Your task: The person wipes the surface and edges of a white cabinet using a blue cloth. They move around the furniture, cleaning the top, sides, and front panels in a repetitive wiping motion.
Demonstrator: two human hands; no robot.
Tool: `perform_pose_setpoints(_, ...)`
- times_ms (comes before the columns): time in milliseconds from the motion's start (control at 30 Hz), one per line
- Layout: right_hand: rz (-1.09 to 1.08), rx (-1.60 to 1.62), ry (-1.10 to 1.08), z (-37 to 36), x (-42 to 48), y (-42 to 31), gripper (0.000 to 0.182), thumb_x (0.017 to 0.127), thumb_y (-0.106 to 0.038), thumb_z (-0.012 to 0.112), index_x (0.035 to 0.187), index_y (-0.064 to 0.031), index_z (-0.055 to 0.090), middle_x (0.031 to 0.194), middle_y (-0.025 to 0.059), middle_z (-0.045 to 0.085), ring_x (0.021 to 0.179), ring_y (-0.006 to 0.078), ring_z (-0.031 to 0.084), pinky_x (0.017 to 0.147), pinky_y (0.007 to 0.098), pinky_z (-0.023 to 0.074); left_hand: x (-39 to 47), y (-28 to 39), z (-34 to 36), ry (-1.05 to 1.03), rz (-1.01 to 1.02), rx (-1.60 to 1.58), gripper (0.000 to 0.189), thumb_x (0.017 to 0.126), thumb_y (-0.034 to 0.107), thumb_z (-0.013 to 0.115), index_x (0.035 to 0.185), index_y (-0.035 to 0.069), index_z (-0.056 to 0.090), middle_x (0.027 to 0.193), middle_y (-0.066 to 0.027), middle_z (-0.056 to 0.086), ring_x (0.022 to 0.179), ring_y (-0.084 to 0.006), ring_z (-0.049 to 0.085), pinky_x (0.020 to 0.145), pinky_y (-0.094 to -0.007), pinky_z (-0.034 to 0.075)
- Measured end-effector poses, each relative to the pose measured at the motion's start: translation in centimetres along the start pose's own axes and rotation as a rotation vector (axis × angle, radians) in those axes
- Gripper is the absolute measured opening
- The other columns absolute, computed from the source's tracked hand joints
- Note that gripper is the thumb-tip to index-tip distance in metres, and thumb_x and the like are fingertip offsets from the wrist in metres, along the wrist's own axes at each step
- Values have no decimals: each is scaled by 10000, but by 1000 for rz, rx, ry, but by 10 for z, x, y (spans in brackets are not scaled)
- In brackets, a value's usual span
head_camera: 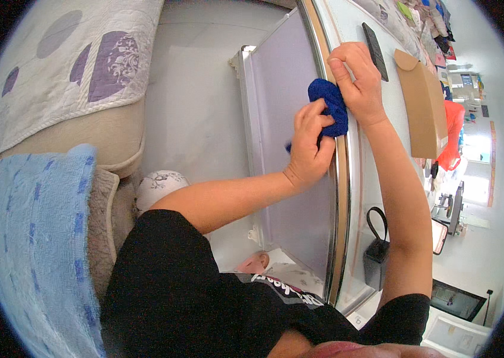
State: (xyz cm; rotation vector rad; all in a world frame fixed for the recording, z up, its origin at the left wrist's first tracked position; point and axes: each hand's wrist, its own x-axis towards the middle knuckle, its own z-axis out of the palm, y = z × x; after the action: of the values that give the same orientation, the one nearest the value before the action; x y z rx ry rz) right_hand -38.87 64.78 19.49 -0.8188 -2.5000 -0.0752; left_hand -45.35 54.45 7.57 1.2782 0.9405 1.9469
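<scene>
My left hand (310, 138) is closed around a bunched dark blue cloth (334, 107), pressed against the wood-coloured edge strip (342, 206) of a glass-topped table. Part of the cloth is hidden under the fingers. Just beyond it, my right hand (359, 80) rests at the same edge with fingers curled in and thumb against them; nothing shows inside it. Below the edge, a lilac side panel (279, 89) of the table faces me. A black remote control (375, 51) lies on the glass top (395, 107) beside my right hand.
On the glass stand an open-flapped cardboard box (426, 112) and a dark grey box with a strap (375, 262). Left are a seat with a white and purple quilted cover (68, 53) and a light blue towel (33, 223). Pale floor (194, 89) lies between seat and table.
</scene>
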Motion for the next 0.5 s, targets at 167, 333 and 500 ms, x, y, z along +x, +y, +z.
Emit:
perform_pose_setpoints(167, 74, 66, -13, 3, -1, -3, 146, 883, -148, 558, 954, -28, 601, 930, 118, 603, 921, 285, 555, 814, 344, 442, 41, -25, 12, 143, -221, -195, 314, 704, 17, 508, 1016, -11, 522, 1077, -165, 566, 1083, -347, 484, 940, -402, 383)
perform_pose_setpoints(333, 92, 63, -19, 3, -2, 1, 234, 895, -165, 544, 1081, -25, 566, 1056, 128, 586, 985, 280, 561, 875, 339, 437, 150, -84, 6, 8, -233, -174, 312, 758, 88, 501, 1060, 17, 536, 1005, -181, 596, 970, -321, 545, 853, -388, 427)
perform_pose_setpoints(500, 125, 111, -65, 3, 7, -13, 318, 940, -229, 470, 1182, -36, 544, 1158, 72, 588, 1065, 179, 527, 955, 321, 378, 242, -131, 9, 79, -300, -24, 447, 790, 206, 491, 1205, 38, 478, 1127, -252, 578, 1080, -381, 535, 932, -410, 410)
